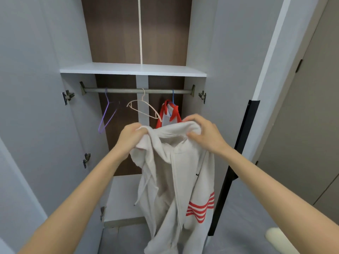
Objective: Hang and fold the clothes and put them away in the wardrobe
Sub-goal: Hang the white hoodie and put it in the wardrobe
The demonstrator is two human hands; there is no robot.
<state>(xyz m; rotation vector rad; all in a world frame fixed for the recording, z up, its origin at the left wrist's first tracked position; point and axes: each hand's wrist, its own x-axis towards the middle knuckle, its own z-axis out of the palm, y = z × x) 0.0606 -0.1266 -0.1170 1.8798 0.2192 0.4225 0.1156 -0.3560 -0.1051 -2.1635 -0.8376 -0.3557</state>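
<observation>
A cream zip hoodie with red stripes on one sleeve hangs in front of the open wardrobe. My left hand grips its top edge on the left, and my right hand grips the bunched collar on the right. Behind it the metal rail carries an empty purple hanger, an empty pale pink hanger and a blue hanger holding a red and white garment, partly hidden by the hoodie.
A white shelf spans the wardrobe above the rail. The wardrobe doors stand open at left and right. A black strip runs down the right door's edge. A room door is at far right.
</observation>
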